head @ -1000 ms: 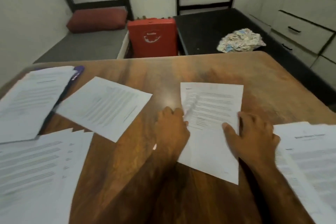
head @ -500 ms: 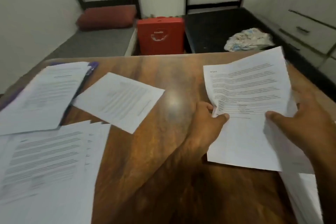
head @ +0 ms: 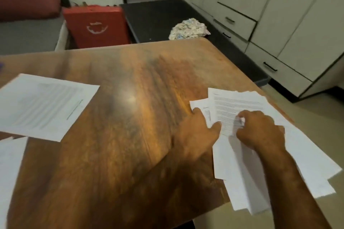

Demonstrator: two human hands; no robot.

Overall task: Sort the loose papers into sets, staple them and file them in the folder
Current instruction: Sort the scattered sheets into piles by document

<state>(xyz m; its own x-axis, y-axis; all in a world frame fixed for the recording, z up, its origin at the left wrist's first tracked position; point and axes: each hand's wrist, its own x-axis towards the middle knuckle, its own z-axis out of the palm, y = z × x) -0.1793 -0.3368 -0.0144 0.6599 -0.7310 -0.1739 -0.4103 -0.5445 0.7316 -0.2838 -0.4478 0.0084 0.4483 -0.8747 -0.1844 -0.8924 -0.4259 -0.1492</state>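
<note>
At the far left, a few white papers (head: 9, 163) lie at the edge of our view, cut off by it. Just above them, one sheet (head: 46, 106) lies flat and turned at a slant on the brown wooden worktop (head: 121, 117). Its print is too blurry for us to read.

Behind the worktop we see a red cushion (head: 28, 5), then a red box (head: 96, 24) that stands upright, then a black bed (head: 158, 16) with a crumpled cloth (head: 189, 29) on it.

Next comes our left hand (head: 197, 132). It rests on the left side of a messy pile of papers (head: 307, 163). Its grip is apart: one finger lies on a lower sheet and the thumb lies on the edge of the top sheet (head: 238, 102).

Our right hand (head: 260, 130) is just beside it, on the middle of the top sheet. Its fingers are curled and its grip is clamped on a small fold of that sheet, though this part is blurry.

The pile sits at the right corner of the worktop, and its sheets are fanned out. Some of them hang over the edge, above the floor.

At the far right, pale cabinets (head: 279, 24) with drawers stand along the wall.
</note>
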